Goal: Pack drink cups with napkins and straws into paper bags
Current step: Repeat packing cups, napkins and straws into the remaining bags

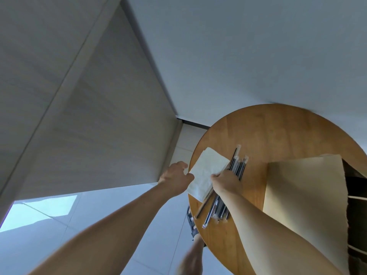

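Two grips meet at napkin [206, 171] | left hand [175, 176] pinches its edge | right hand [226, 183] hold unclear | straws [237, 167] run lengthwise beneath it

Left hand [175, 178] and right hand [226, 184] pinch opposite edges of the napkin [208, 169]; straws [238, 165] lie under the right fingers [215, 177], on the counter [268, 132].

The left arm [119, 221] and the right arm [268, 225], both bare, stretch forward to the napkin [206, 169]. The left hand [175, 175], fingers curled, touches its left edge; whether it grips is unclear. The right hand [226, 183] pinches its right edge, thumb on top.
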`<action>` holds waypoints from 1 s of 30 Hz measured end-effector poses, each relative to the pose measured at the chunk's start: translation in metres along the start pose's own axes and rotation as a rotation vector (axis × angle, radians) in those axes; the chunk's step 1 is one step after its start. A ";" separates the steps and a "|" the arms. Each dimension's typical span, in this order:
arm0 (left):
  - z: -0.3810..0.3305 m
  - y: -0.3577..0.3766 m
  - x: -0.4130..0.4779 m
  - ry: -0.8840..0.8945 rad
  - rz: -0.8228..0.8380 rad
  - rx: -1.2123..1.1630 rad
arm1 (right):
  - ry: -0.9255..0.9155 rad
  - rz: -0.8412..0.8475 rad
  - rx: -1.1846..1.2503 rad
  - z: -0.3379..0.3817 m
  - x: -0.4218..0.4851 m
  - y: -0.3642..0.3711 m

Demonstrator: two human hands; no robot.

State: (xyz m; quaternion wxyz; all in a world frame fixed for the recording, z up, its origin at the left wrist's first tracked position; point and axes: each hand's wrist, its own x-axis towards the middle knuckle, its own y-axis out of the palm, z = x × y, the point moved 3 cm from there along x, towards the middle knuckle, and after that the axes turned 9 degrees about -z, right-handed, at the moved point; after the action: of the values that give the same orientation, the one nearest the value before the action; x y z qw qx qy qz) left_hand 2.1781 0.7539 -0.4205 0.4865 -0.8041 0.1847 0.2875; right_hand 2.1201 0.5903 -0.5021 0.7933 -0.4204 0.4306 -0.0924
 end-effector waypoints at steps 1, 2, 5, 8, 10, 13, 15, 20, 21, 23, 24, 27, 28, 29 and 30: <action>0.000 0.000 -0.001 0.005 0.001 0.006 | -0.003 -0.002 0.010 0.000 0.001 -0.001; 0.000 0.000 -0.002 0.009 0.002 0.008 | -0.010 0.000 0.021 0.000 0.001 -0.001; -0.001 0.001 -0.003 0.010 -0.004 -0.004 | -0.047 -0.014 0.080 0.002 -0.002 -0.004; -0.004 0.001 -0.003 0.019 -0.017 -0.031 | -0.114 -0.091 0.243 0.003 -0.009 -0.010; -0.007 0.000 -0.005 0.025 -0.023 -0.079 | -0.114 -0.099 0.512 0.002 -0.018 -0.014; -0.014 0.000 -0.008 0.006 -0.016 -0.198 | -0.084 -0.104 0.792 -0.001 -0.028 -0.025; -0.020 0.001 -0.011 -0.033 0.027 -0.299 | -0.094 -0.078 0.923 -0.003 -0.034 -0.033; -0.031 0.011 -0.021 -0.168 0.207 -0.659 | -0.119 0.082 1.187 -0.010 -0.045 -0.044; -0.031 0.014 -0.023 -0.190 0.215 -0.694 | -0.098 0.083 1.196 -0.013 -0.045 -0.044; -0.029 0.018 -0.024 -0.219 0.183 -0.716 | -0.034 0.014 1.171 -0.024 -0.043 -0.040; -0.026 0.020 -0.025 -0.230 0.154 -0.714 | 0.004 -0.059 1.096 -0.032 -0.041 -0.037; -0.020 0.024 -0.025 -0.215 0.100 -0.645 | 0.086 -0.207 0.616 -0.056 -0.032 -0.022; -0.018 0.025 -0.025 -0.205 0.092 -0.615 | 0.090 -0.188 0.450 -0.061 -0.031 -0.016; -0.016 0.026 -0.025 -0.200 0.082 -0.594 | 0.081 -0.158 0.316 -0.064 -0.030 -0.010; -0.014 0.025 -0.025 -0.197 0.068 -0.583 | 0.067 -0.132 0.218 -0.066 -0.030 -0.004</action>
State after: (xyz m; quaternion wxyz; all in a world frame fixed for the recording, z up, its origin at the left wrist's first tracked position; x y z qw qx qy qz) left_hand 2.1485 0.7304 -0.4169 0.2409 -0.8713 0.0732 0.4213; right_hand 2.0525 0.5641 -0.4988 0.8115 -0.3559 0.4157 -0.2048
